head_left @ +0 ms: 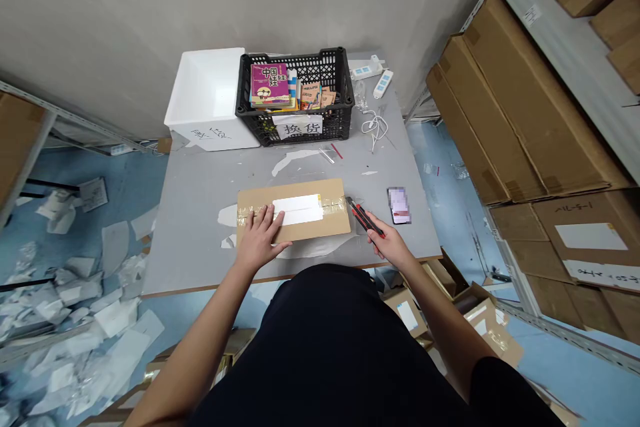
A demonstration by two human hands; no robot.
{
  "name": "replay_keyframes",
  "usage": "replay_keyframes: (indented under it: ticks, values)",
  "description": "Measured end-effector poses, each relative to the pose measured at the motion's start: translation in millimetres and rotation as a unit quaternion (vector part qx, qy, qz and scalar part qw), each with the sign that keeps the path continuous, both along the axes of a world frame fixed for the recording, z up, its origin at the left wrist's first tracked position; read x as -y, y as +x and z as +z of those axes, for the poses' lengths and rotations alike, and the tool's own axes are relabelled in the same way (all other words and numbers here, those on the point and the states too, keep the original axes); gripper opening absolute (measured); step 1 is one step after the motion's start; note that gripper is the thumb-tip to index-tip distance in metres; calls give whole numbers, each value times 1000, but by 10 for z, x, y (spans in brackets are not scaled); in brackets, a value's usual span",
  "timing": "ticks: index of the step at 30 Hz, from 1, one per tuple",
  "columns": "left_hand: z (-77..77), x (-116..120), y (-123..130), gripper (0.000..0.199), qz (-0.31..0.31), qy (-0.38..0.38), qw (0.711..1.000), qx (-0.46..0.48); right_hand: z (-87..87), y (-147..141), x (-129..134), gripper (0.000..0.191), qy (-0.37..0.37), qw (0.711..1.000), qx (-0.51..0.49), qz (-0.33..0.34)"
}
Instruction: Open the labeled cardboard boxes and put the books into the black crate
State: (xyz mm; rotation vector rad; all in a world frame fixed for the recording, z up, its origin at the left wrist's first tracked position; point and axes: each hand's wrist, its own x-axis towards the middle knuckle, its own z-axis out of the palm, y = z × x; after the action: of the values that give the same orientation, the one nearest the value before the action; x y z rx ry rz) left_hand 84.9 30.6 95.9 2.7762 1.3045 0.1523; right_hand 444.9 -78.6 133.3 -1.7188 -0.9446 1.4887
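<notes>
A taped cardboard box (300,230) with a white label (300,209) on top lies on the table near me. My left hand (261,235) rests flat on its left end, fingers spread. In my right hand (389,240) is a red and black utility knife (367,221), gripped by the handle. The knife's tip is at the box's right end, by the clear tape; whether it touches the box I cannot tell. A phone (399,205) lies on the table to the right of my right hand.
At the table's (195,213) back stand a white foam box (200,137) and a black crate (300,130) holding books (270,85). Power strips (383,84) and a white cable (375,125) lie back right. Carton shelves (575,140) rise at right; paper scraps (90,340) litter the floor left.
</notes>
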Motion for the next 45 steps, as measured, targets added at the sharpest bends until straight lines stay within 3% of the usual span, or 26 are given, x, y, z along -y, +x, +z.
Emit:
replay_keyframes:
  ticks: [6, 15, 27, 32, 45]
  values:
    - [0, 5, -9, 85, -1, -9, 1000, 5, 12, -62, 53, 67, -5, 1000, -2, -15]
    - [-8, -1, -32, 83, -9, -8, 1000, -10, -145, -198, 211, 69, -4, 999, -21, -43]
    - [0, 12, -53, 83, -20, 2, 1000, -11, -122, -170, 412, 67, 2, 998, -37, -43]
    - [13, 17, -53, 83, -22, 8, 1000, -4, -132, -188, 296, 66, 14, 996, -28, -85]
    - [27, -5, -65, 84, -25, 7, 1000, -2, -139, -185, 17, 72, 26, 995, -46, -82]
